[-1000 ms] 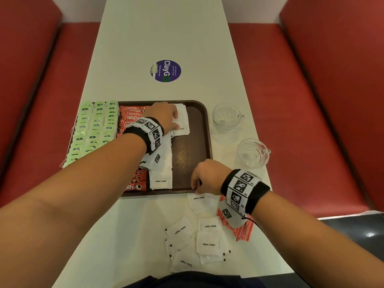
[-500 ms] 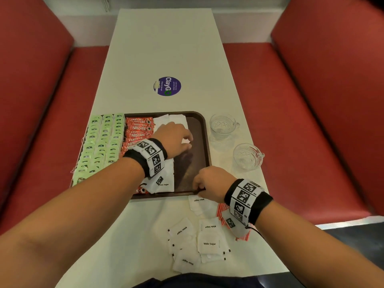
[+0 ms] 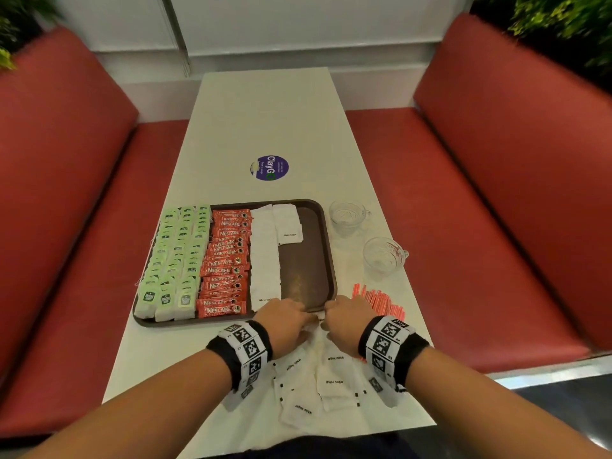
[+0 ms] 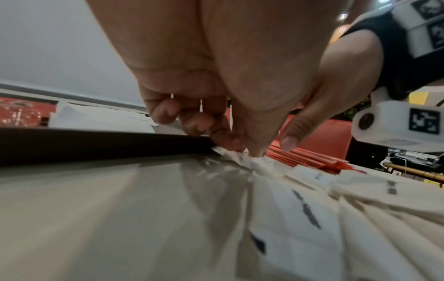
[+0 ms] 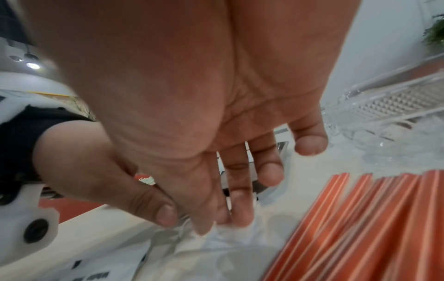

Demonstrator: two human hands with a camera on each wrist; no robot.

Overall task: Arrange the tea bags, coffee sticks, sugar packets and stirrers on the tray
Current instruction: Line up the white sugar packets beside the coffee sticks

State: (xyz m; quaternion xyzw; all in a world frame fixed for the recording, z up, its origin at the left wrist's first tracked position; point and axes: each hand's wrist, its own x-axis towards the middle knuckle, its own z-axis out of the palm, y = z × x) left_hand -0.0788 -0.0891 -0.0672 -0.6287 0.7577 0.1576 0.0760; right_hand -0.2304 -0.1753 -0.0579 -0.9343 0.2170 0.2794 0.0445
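A brown tray (image 3: 328, 246) holds rows of green tea bags (image 3: 175, 256), red coffee sticks (image 3: 227, 260) and white sugar packets (image 3: 265, 256). Loose sugar packets (image 3: 334, 380) lie on the table in front of it. Red stirrers (image 3: 381, 301) lie to their right. Both hands meet at one crumpled sugar packet (image 4: 261, 163) just off the tray's near rim. My left hand (image 3: 306, 314) has curled fingers (image 4: 223, 140) pinching it. My right hand (image 3: 326, 318) sets nearly straight fingertips (image 5: 240, 214) on the same packet (image 5: 230, 237), its thumb (image 4: 288, 142) held apart above the stirrers (image 4: 310, 157).
Two glass cups (image 3: 347, 217) (image 3: 384, 258) stand right of the tray. A round purple sticker (image 3: 269, 167) marks the table further back. Red bench seats (image 3: 463, 226) flank the narrow table. The tray's right part (image 3: 308, 260) shows bare brown floor.
My left hand has left the sugar row on the tray and come back to the near rim, meeting the right hand. The head view has tilted up.
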